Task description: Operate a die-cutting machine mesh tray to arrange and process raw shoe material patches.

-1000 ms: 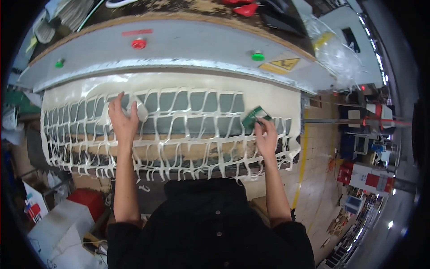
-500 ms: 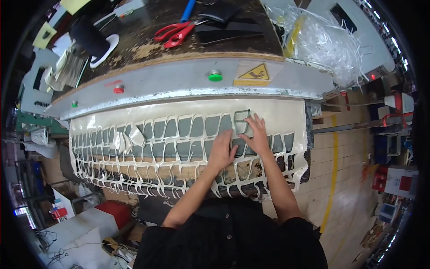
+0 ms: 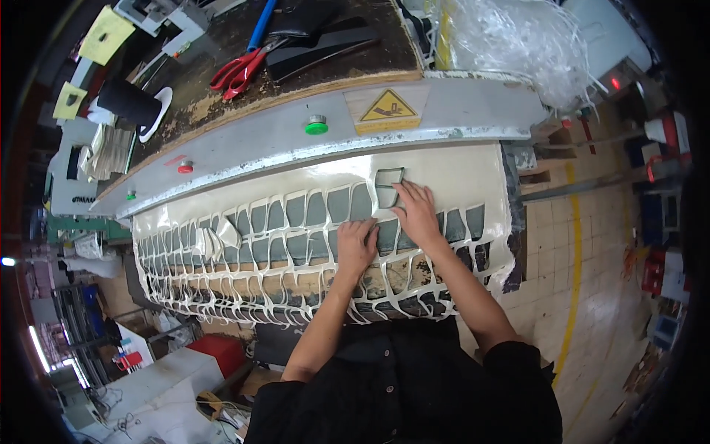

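A cream sheet (image 3: 444,166) lies across the bed, its near part cut into a web of thin strips with grey-green surface showing through the holes. On it, by the last hole of the far row, sits a dark cutting die (image 3: 387,185), a small frame with a crossbar. My right hand (image 3: 419,216) grips the die's right edge, fingers bent over it and thumb at its near corner. Left of it, my left hand (image 3: 356,248) has its fingers curled at the strips just below the die; the fingertips are partly hidden. Several loose cream pieces (image 3: 219,238) lie stacked farther left.
A grey machine beam (image 3: 259,144) with buttons and a yellow warning sign (image 3: 388,107) runs behind the sheet. Red-handled scissors (image 3: 240,74), a black flat object (image 3: 318,52) and a thread cone (image 3: 127,102) rest on top. Clear plastic wrapping (image 3: 518,44) is heaped at the right.
The whole view has tilted and shifted. My left hand has drawn slightly back from the die and its fingers have curled. My right hand has closed in on the die's right edge.
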Available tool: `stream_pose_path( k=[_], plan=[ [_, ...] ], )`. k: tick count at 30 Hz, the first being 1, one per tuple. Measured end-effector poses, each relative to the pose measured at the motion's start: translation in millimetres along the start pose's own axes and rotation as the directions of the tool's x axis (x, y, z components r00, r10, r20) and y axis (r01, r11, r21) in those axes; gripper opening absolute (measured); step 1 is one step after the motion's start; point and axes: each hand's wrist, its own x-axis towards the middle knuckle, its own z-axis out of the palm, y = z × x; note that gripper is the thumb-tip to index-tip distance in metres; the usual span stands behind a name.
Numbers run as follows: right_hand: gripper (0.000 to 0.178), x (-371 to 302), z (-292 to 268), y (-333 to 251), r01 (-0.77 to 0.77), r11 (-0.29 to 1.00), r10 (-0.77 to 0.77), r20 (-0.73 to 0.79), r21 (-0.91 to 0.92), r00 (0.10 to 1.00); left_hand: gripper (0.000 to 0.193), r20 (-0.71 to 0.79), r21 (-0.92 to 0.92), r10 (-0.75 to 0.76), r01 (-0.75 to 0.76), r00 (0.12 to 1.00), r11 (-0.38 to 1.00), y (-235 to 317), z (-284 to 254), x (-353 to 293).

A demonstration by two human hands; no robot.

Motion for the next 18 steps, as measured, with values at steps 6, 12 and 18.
stream_pose_path(
  k=[6,12,18],
  plan=[
    [0.072,-7,-21,10,0.053,0.999,-0.052,-0.007,0.011,0.999,0.021,-0.152,-0.029,-0.065,0.061,0.986,0.998,-6,1,18],
    [0.030,-20,-42,52,0.100,0.992,-0.105,-0.062,-0.076,0.993,0.009,0.053,0.053,0.008,-0.010,0.999,0.999,-16,1,38],
    [0.007,-20,-45,57,0.230,0.968,-0.233,-0.026,-0.105,0.972,0.035,0.132,-0.014,-0.113,0.116,0.985,0.993,-5,-4,39]
  ],
)
